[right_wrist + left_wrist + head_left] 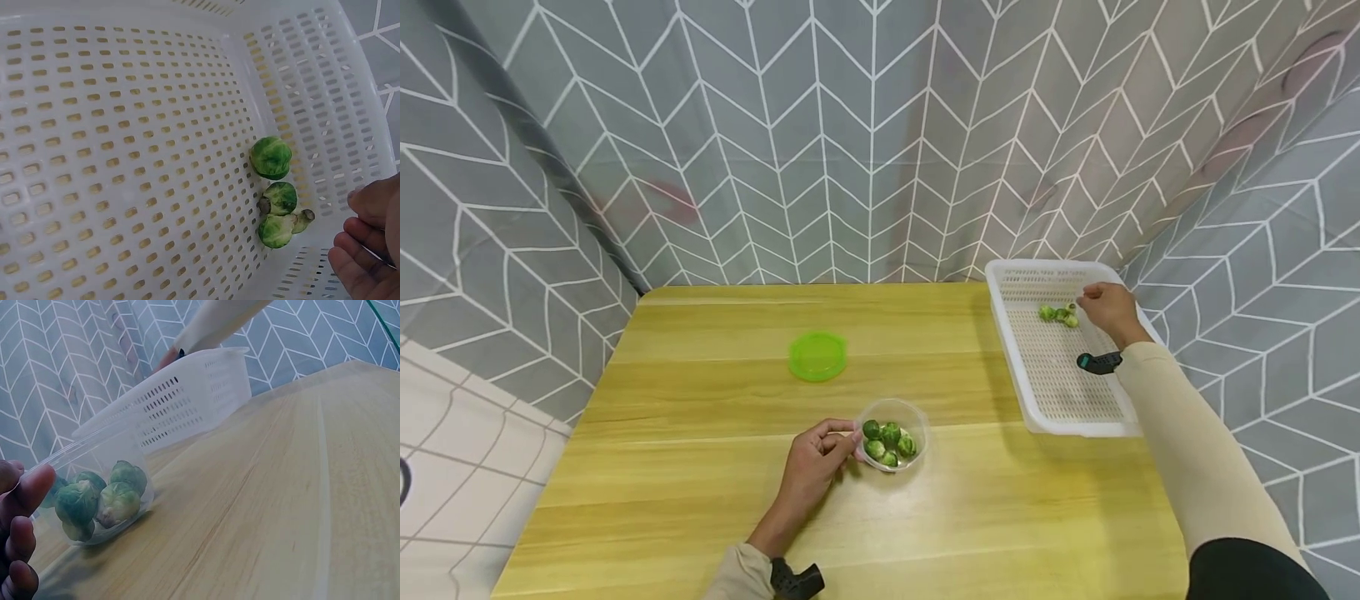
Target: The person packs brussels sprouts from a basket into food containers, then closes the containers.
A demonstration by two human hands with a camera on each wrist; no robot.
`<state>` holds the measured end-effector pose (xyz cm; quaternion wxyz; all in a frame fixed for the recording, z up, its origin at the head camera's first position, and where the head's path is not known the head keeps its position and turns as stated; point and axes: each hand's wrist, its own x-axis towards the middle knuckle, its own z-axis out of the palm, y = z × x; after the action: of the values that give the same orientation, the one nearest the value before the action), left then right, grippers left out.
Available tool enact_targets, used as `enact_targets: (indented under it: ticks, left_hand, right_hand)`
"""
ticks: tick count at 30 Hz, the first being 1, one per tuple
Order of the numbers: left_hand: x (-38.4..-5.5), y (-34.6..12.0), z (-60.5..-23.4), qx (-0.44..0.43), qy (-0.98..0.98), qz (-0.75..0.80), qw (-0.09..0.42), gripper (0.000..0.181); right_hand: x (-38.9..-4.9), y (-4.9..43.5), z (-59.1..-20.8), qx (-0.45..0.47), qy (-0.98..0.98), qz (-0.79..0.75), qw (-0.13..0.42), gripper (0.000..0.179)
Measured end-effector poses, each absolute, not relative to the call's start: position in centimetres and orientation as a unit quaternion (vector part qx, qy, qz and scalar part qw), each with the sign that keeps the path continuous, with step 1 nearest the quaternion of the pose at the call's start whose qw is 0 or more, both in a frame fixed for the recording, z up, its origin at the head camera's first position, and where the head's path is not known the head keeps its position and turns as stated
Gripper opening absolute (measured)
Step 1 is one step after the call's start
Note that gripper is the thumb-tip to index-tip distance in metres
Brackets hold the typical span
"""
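Note:
My left hand [811,468] pinches the rim of a round clear plastic container [921,417] that stands on the table. Inside the container lie several Brussels sprouts [119,504]. Over at the right, my right hand [1111,312] is inside a white perforated basket [1028,400], its fingers loosely bent and nothing visible between them. A small cluster of Brussels sprouts [270,157] lies on the basket floor by the wall, just beside the right fingertips [355,195].
A flat round green lid [817,357] lies on the wooden table [715,392], beyond the container. Patterned grey curtains [850,167] hang along the back and both sides. The basket's raised walls [187,406] stand to the container's right.

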<state>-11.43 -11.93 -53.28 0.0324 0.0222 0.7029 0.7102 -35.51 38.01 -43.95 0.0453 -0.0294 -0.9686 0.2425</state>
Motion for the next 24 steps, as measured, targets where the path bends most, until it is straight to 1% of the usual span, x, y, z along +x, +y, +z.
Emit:
enact_targets:
  ticks: [6,7,8,10,12,16,18,19,23,24]
  left_hand:
    - [-11.4,-12.0,-53.4,0.027,0.703,0.710,0.030,0.026]
    - [-11.4,-12.0,-53.4,0.028,0.703,0.710,0.030,0.026]
    - [-11.4,-11.9,-53.4,0.029,0.702,0.711,0.030,0.025]
    - [-11.4,-11.9,-53.4,0.027,0.699,0.714,0.032,0.025]
    - [-11.4,-11.8,-53.4,0.025,0.697,0.716,0.035,0.025]
    - [-11.3,-11.8,-53.3,0.021,0.698,0.714,0.041,0.026]
    - [-11.3,-11.8,-53.3,0.020,0.700,0.713,0.041,0.026]
    - [-11.3,-11.8,-53.2,0.020,0.701,0.712,0.040,0.026]
    - [-11.4,-11.9,-53.1,0.020,0.702,0.711,0.038,0.026]
    - [-11.4,-11.9,-53.0,0.020,0.702,0.711,0.037,0.026]
  right_hand:
    - [-36.0,37.8,-44.5,-0.043,-0.971,0.234,-0.007,0.045]
    - [-36.0,37.6,-44.6,-0.041,-0.972,0.232,-0.009,0.045]
    - [-36.0,37.6,-44.7,-0.037,-0.973,0.229,-0.006,0.043]
    - [-36.0,37.4,-44.9,-0.021,-0.978,0.209,0.002,0.031]
    - [-35.9,37.5,-45.1,-0.003,-0.982,0.189,0.013,0.024]
    - [-35.8,37.7,-45.7,0.010,-0.985,0.174,0.010,0.034]
    - [-35.9,37.8,-46.1,0.009,-0.983,0.180,0.019,0.028]
    - [-36.0,37.8,-46.3,0.005,-0.983,0.181,0.019,0.029]
    - [-36.3,37.6,-46.9,0.001,-0.982,0.185,0.036,0.022]
    - [-36.4,37.6,-46.9,-0.002,-0.982,0.186,0.033,0.023]
